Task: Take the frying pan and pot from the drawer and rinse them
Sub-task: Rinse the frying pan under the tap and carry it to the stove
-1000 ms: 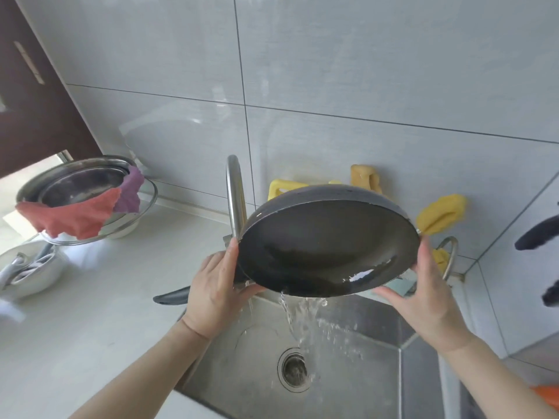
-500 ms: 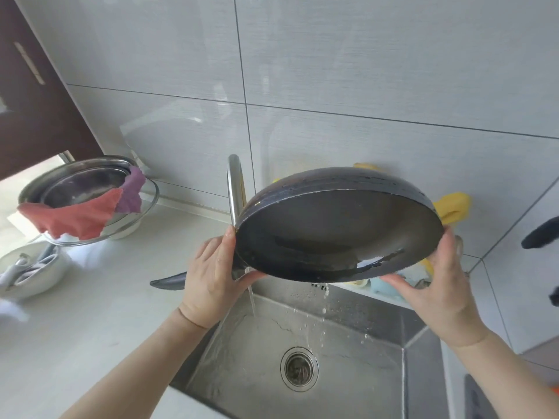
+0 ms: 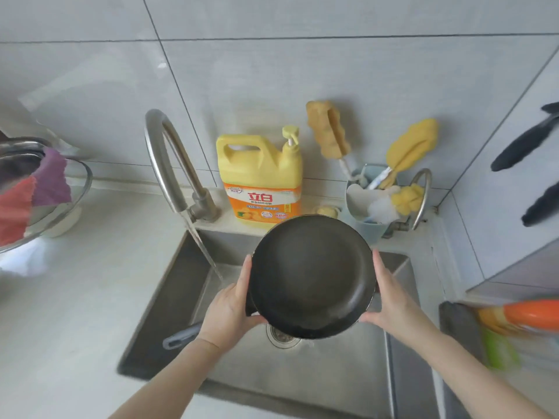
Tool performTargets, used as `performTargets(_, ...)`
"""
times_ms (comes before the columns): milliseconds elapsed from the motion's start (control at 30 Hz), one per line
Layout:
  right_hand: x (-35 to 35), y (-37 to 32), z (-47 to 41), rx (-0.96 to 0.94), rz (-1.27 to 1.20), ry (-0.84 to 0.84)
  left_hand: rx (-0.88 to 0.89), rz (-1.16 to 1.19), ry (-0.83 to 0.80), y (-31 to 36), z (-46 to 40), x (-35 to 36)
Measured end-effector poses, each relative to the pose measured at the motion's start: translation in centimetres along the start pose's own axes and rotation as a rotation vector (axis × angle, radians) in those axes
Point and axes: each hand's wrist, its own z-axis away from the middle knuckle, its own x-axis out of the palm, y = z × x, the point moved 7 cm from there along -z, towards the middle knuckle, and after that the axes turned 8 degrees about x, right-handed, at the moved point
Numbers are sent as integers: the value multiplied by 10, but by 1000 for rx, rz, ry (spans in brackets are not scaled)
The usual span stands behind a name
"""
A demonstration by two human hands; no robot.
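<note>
While the tap (image 3: 169, 164) runs a thin stream into the sink (image 3: 169, 300) just beyond the left hand (image 3: 231, 309), the frying pan (image 3: 311, 275) hangs between both hands above the drain (image 3: 282, 335), tilted so its dark inside faces the camera. The left hand cups the near-left rim, fingers reaching up along the edge and thumb under it; the right hand (image 3: 390, 300) does the same on the opposite rim, fingers laid straight up the side. Neither hand is on the handle (image 3: 181, 335), which pokes out low behind the left wrist. The pan looks rigid and fairly heavy for its width, and a wet, smooth coating likely makes the rim slippery, so a palm-to-palm squeeze is probably the weakest way to carry it. Shifting one hand to the handle would give a surer hold, since its grey grip seems shaped for that. Knocking the metal against the sink wall would do little harm beyond noise.
</note>
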Motion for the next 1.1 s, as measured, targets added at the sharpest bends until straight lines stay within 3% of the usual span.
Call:
performTargets(500,130,134,-21,326,-82,-236,-233,61,-653,-82,6,173)
performTargets(933,185,175,-38,372,-40,-297,-371,178,-796,-104,27,224)
performTargets(1100,191,182,-39,373,-53,-292,-394,109,-838,-103,32,228)
